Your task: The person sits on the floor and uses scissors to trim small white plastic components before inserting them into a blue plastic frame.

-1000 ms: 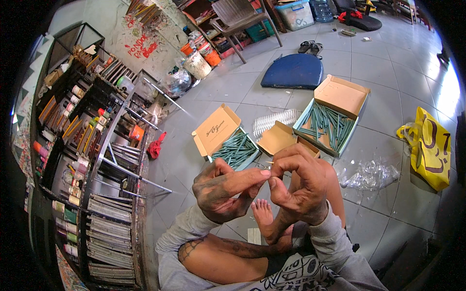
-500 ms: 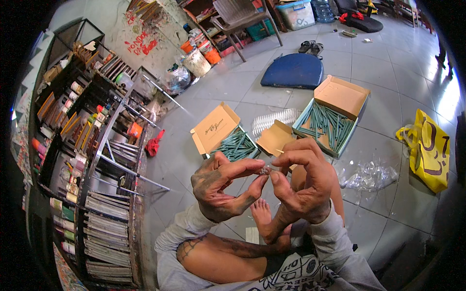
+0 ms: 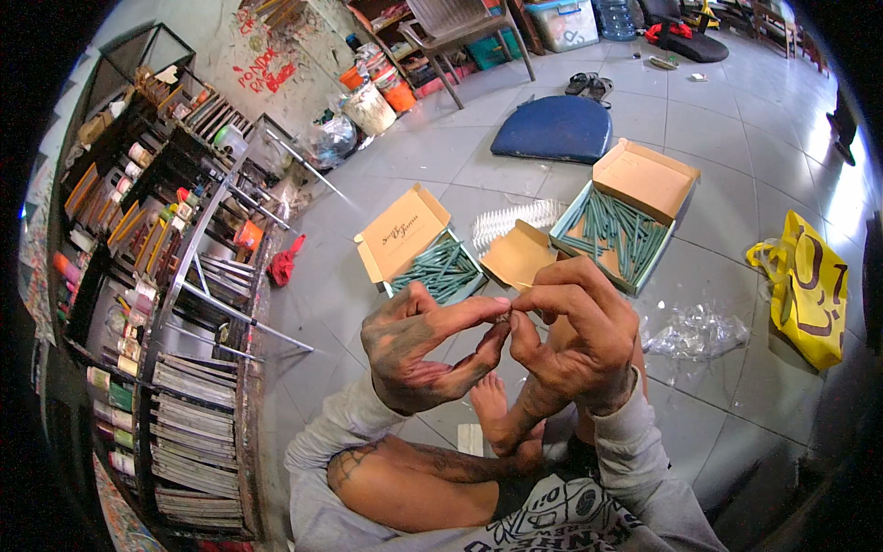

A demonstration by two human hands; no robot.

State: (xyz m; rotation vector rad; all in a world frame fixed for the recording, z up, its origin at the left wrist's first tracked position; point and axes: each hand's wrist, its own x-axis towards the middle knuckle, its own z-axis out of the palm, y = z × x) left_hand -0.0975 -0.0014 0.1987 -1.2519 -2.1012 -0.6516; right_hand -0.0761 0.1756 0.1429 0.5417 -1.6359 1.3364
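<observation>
Leftmost, we see stacked flat frames [image 3: 193, 423] on a rack, then a red cloth [image 3: 286, 262] on the tiled floor [image 3: 326, 308]. Next comes an open cardboard box [image 3: 386, 256] of slim green sticks [image 3: 437, 270]; they look light and stiff, so mid-length seems the best hold, though their smooth sides might roll. Nearer us, our left hand [image 3: 409, 351] stretches index finger and thumb toward each other, leaving only a narrow gap at the tips. There sits a small clear piece [image 3: 504, 317], in front of our crossed legs; it is largely hidden, but as far as we can make out, those two tips pinch it. We judge it nearly weightless, perhaps slick and easily dropped, best gripped by its edges with light pressure. Just beside it, our right hand [image 3: 584, 339] has thumb and index finger drawn almost together, the other fingers curled, with a thin pale stick [image 3: 522, 284] poking out above them. That looks rigid yet snappable, so we would hold it close to the working end. Further right lie crumpled clear plastic [image 3: 696, 332] and a yellow plastic bag [image 3: 809, 299], both flimsy-looking.
</observation>
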